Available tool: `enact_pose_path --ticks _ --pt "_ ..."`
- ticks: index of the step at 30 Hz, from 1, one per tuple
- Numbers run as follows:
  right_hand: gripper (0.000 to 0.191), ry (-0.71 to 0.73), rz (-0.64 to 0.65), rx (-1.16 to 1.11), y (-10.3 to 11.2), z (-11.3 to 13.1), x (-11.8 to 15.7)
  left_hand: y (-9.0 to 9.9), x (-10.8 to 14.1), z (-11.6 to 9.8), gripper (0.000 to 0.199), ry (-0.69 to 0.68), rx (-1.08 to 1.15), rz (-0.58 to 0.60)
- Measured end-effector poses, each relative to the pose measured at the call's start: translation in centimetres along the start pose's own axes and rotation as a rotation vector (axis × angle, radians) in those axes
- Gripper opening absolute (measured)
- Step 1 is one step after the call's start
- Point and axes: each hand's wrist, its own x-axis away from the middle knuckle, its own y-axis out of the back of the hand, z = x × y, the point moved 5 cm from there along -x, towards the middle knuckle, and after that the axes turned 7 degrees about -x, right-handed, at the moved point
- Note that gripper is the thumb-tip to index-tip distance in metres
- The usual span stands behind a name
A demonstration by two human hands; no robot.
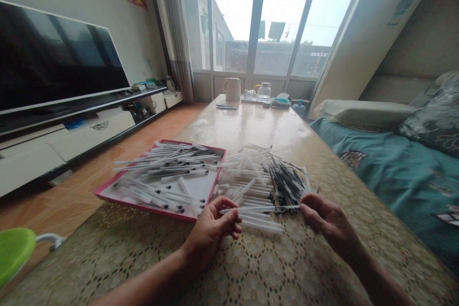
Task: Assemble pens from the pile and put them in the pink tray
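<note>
My left hand (211, 232) grips a white plastic pen barrel (247, 210) near its left end. My right hand (332, 222) pinches a thin ink refill (289, 207), whose end meets the barrel's right end. Just beyond my hands lies a heap of loose white barrels (247, 177), with a tangle of dark-tipped refills (285, 184) to its right. A shallow tray with a pink rim (150, 209) holds several white pens with black parts, left of my left hand. Both hands hover over a lace-patterned table cover (251, 267).
The long glossy table (244, 124) runs towards a window, carrying a white jug (232, 89), a glass jar (264, 92) and small items at its far end. A bed (394, 177) borders the right side. A television (53, 57) on a low cabinet stands left; a green object (14, 253) sits lower left.
</note>
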Motion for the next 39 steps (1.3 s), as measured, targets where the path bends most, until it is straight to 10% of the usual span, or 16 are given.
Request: enact_pose_path --ticks 6,9,17,27,30,35,39 --pt "0.026 0.042 -0.64 -0.139 5.9 -2.4 -0.1 0.2 -0.2 0.1 0.026 -0.002 0.061 -0.005" --pt "0.033 0.017 -0.711 -0.035 5.3 -2.6 -0.2 0.0 -0.2 -0.2 0.033 -0.006 0.111 0.006" --pt "0.047 -0.025 -0.53 0.187 2.7 -2.3 -0.5 -0.7 0.3 -1.0 0.089 -0.073 0.108 0.034" --pt "0.029 0.178 -0.285 0.375 0.3 -0.7 0.4 -3.5 5.2 -6.1 0.028 -0.322 -0.997 0.391" --pt "0.026 0.232 -0.141 0.429 -1.1 -0.2 0.5 -1.5 4.3 -8.6 0.023 -0.401 -1.207 0.392" --pt "0.022 0.299 0.049 0.46 -2.5 1.2 1.0 5.9 -0.3 -12.1 0.023 -0.474 -1.477 0.045" --pt "0.024 0.457 0.281 0.517 -4.6 3.5 2.3 8.8 -1.4 -12.0 0.015 -0.36 -1.57 0.152"
